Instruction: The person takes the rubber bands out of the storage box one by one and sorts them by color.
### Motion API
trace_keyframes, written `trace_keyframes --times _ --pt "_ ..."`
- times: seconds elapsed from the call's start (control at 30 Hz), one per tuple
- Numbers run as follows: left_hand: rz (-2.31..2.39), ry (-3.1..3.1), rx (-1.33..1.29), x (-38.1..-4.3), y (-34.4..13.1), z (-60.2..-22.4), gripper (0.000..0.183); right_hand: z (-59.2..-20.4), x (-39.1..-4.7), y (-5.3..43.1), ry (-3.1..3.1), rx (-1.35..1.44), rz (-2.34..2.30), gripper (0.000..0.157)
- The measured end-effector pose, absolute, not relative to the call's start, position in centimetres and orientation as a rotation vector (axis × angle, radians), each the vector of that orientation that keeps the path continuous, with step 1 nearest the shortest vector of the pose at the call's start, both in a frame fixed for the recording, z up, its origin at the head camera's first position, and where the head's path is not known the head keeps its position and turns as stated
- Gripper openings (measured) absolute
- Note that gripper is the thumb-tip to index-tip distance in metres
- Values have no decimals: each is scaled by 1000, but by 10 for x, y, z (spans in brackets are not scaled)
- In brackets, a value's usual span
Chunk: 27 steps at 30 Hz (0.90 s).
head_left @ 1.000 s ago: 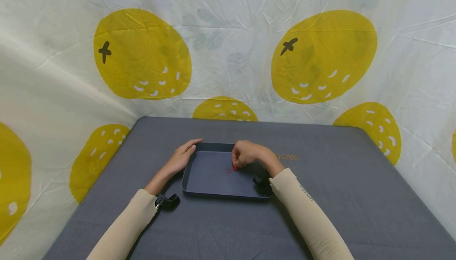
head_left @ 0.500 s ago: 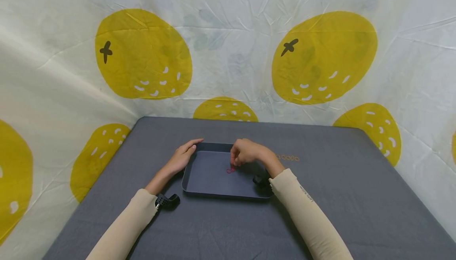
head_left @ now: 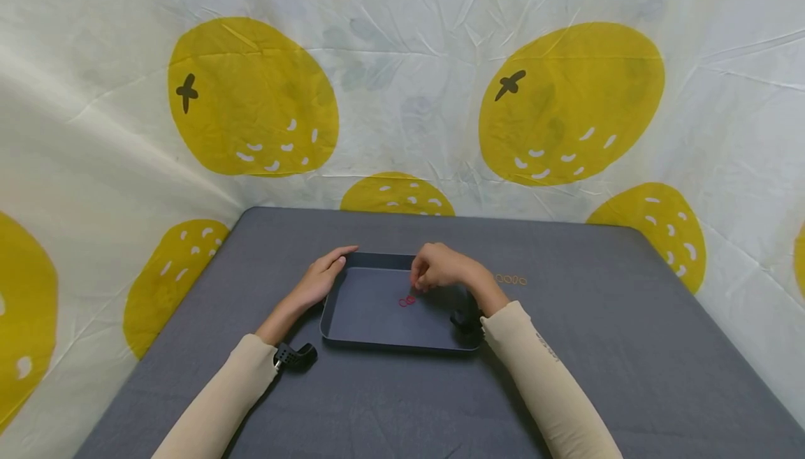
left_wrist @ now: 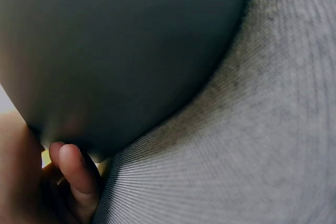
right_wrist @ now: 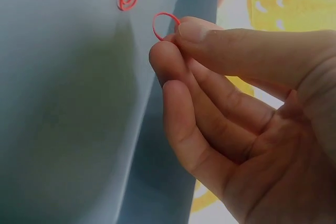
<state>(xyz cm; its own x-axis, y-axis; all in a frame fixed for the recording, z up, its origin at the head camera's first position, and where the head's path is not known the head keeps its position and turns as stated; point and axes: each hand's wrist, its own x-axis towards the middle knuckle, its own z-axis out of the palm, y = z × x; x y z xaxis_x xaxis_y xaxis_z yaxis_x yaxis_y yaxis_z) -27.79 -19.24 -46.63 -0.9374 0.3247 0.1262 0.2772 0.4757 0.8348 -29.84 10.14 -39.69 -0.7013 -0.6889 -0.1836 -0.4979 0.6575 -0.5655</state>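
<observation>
My right hand (head_left: 437,266) hovers above a dark shallow tray (head_left: 371,344), pinching a thin red rubber band (right_wrist: 155,26) between thumb and index fingertip. Below the fingertips, a small group of red rubber bands (head_left: 407,301) lies on the tray floor; in the right wrist view the bands there overlap. At the tray's far left corner, my left hand (head_left: 317,281) holds the side, its thumb along the rim. Bent fingertips (left_wrist: 75,167) press the tray's outer wall in the left wrist view; the rest of that hand is partly hidden.
Several orange rubber bands (head_left: 508,279) lie in a row on the grey tablecloth (head_left: 629,326), right of the tray and partly behind the right forearm. A white curtain (head_left: 409,96) with yellow fruit prints stands behind the table.
My right hand lowered a red band beside the one in the tray, released it, then rose slightly with another red band in its fingertips. The left hand and tray stayed put.
</observation>
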Motion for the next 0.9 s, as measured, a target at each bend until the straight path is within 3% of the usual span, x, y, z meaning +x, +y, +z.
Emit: trace_keyframes --times 0.17,0.5,0.73,0.9 --pt "1451 2656 551 -264 -188 -445 41 -392 -297 108 2517 -955 -694 10" --pt "1455 2650 561 -262 -186 -443 42 -377 -291 125 2538 -945 -733 12" --pt "1488 2671 548 -284 -194 -478 41 -369 -287 143 2562 -915 -786 11" --pt "1486 2693 534 -284 -195 -480 39 -366 -283 159 2625 -903 -817 9"
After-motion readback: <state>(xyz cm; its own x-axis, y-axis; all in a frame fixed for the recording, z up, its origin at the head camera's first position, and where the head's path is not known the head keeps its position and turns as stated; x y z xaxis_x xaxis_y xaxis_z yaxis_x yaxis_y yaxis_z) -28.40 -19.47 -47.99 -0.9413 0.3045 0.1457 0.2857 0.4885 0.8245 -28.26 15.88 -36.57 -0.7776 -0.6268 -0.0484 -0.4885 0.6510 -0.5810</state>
